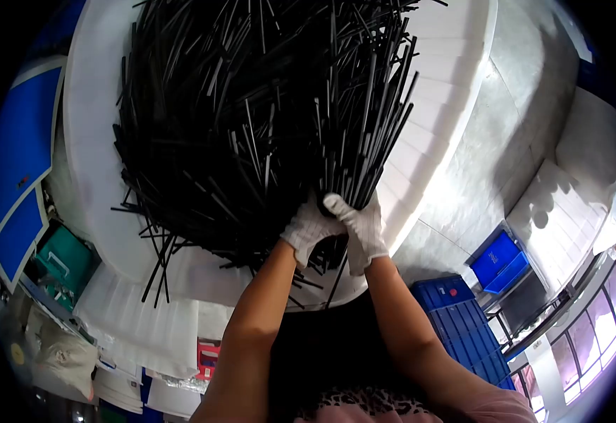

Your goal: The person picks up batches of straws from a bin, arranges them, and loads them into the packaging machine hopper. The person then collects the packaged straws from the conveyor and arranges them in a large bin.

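Note:
A large heap of thin black rods fills the middle of a white table, lying at many angles. My left hand, in a white glove, presses against the left side of a bundle of black rods at the near edge. My right hand, gloved too, is closed round the right side of the same bundle, thumb across the front. The rods' long ends fan up and away from me, and short ends poke out below the hands. The left fingertips are hidden among the rods.
A blue crate stands at the lower right, near a smaller blue bin. Blue panels and a green box are on the left. White sacks lie at the far right, beyond grey floor.

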